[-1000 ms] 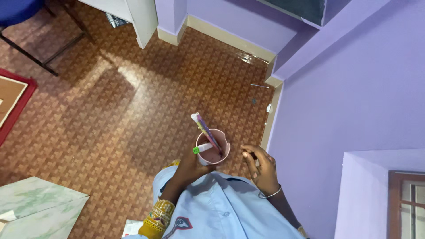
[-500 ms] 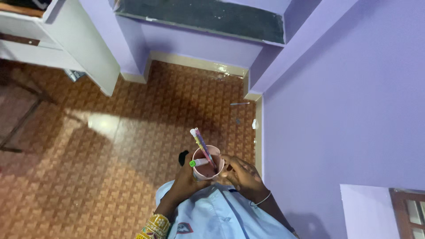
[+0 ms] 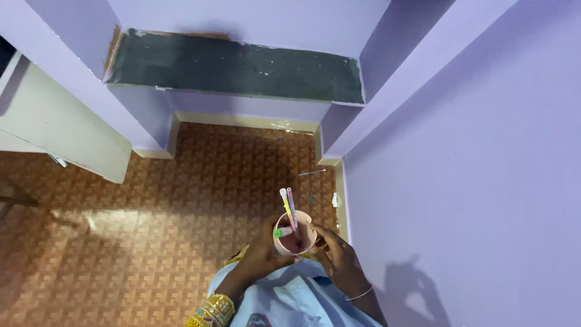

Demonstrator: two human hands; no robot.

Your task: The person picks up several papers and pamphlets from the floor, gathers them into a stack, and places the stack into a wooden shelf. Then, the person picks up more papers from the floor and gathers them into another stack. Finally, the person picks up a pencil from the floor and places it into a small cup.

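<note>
- A pink cup [image 3: 295, 241] sits upright between the two hands, held close in front of the chest, above the patterned brown floor [image 3: 151, 224].
- Inside the cup stand two long pencils [image 3: 289, 209], leaning together and rising well past the rim on the side away from the fingers; a shorter white marker with a green cap [image 3: 282, 232] leans over the rim toward the left fingers.
- The left hand [image 3: 261, 255] curls round the cup's left wall, fingers closed on it, thumb near the rim.
- The right hand [image 3: 339, 259] wraps the right wall, fingers bent and touching the cup; a thin bangle [image 3: 358, 295] circles its wrist.
- A gold patterned cuff [image 3: 213, 310] and a light blue shirt [image 3: 284, 303] lie below the hands.
- Beyond the fingertips stands a violet wall [image 3: 460, 151] with a dark stone shelf [image 3: 236, 68] set into it.
</note>
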